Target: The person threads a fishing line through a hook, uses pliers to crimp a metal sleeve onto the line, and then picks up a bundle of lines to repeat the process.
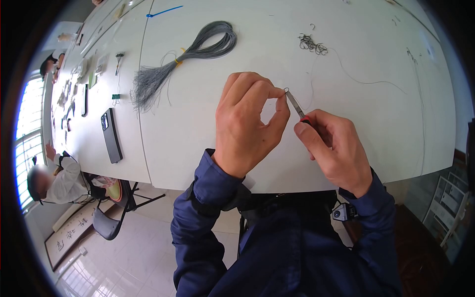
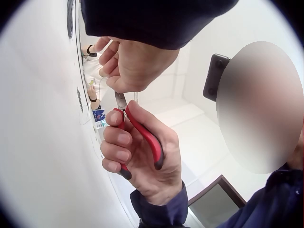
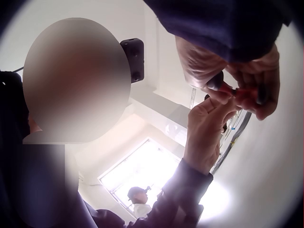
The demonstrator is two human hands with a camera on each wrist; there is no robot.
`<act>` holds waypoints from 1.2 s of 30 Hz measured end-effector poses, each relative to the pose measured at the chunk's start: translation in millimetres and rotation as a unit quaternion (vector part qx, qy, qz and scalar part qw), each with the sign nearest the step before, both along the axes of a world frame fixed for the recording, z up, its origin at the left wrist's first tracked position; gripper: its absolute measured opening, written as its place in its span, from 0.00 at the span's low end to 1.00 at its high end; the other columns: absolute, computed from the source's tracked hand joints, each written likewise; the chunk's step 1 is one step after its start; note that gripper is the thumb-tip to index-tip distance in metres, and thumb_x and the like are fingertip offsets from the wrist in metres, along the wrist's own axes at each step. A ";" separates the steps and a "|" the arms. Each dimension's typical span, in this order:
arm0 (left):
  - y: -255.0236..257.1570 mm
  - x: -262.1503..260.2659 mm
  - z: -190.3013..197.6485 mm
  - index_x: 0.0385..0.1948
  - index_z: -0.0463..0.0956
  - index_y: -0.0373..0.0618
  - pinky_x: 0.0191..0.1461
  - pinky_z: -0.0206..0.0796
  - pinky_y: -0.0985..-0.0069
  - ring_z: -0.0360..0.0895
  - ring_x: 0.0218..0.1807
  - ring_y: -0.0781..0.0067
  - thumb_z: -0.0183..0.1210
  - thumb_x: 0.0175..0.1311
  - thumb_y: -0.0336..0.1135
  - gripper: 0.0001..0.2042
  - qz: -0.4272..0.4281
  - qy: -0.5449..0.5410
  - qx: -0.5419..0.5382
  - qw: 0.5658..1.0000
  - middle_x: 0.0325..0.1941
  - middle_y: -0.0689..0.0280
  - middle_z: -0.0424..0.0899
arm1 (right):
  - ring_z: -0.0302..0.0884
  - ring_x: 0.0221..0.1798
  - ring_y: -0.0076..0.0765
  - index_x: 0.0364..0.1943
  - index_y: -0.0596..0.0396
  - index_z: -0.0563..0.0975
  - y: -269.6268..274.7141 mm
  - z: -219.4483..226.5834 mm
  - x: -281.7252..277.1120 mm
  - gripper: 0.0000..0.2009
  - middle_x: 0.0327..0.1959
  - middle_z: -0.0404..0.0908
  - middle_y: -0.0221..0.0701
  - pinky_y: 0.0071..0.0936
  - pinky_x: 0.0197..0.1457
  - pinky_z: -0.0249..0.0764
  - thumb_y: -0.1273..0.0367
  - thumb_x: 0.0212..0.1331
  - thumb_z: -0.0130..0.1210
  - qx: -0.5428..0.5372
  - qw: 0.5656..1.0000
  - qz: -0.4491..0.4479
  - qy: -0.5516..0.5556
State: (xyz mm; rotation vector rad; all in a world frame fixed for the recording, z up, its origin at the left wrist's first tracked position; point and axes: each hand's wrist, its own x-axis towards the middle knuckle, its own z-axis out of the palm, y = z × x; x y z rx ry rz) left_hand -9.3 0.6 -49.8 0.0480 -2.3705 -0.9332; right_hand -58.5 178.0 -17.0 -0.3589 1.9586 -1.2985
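My left hand (image 1: 243, 121) pinches a small curved hook (image 1: 286, 89), like a fish hook, between thumb and forefinger. My right hand (image 1: 342, 151) grips a pair of pliers (image 1: 296, 104), whose slim metal nose meets the hook at the left fingertips. In the left wrist view, the red and black handles of the pliers (image 2: 151, 141) lie in the curled right fingers. Most of the hook is hidden by the fingers. Beyond the hands lies a tangled pile of dark fish hooks (image 1: 311, 45), with a thin line (image 1: 366, 81) trailing from it.
On the white table (image 1: 198, 148), a bundle of grey line (image 1: 210, 47) tied in yellow lies at the back left. A black phone (image 1: 112, 136) and a blue cable tie (image 1: 165, 11) are farther left. More thin line (image 1: 420, 99) runs along the right side. Another person (image 1: 59, 178) sits at left.
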 end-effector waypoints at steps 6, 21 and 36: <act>0.7 0.2 0.2 0.27 0.81 0.40 0.41 0.73 0.71 0.80 0.39 0.64 0.68 0.46 0.20 0.07 0.002 -0.003 0.005 1.000 0.32 0.62 0.83 | 0.64 0.20 0.26 0.32 0.66 0.79 -2.6 1.6 1.9 0.14 0.17 0.72 0.32 0.29 0.27 0.63 0.64 0.65 0.57 -0.004 1.000 -0.025 0.015; -6.1 -1.7 -0.2 0.31 0.84 0.43 0.43 0.73 0.70 0.80 0.43 0.62 0.68 0.46 0.18 0.11 -0.048 0.035 -0.047 0.997 0.36 0.63 0.84 | 0.70 0.25 0.21 0.32 0.60 0.78 -0.4 -4.5 -15.3 0.14 0.22 0.75 0.25 0.23 0.30 0.65 0.61 0.66 0.57 -0.124 0.981 -0.103 -0.112; 9.8 14.2 -2.7 0.39 0.81 0.35 0.48 0.71 0.77 0.79 0.39 0.75 0.63 0.65 0.25 0.05 -0.038 -0.104 0.337 0.935 0.34 0.64 0.85 | 0.73 0.28 0.19 0.32 0.57 0.78 -6.2 -10.0 -20.1 0.10 0.24 0.75 0.24 0.20 0.33 0.67 0.64 0.64 0.56 -0.182 0.968 -0.140 -0.100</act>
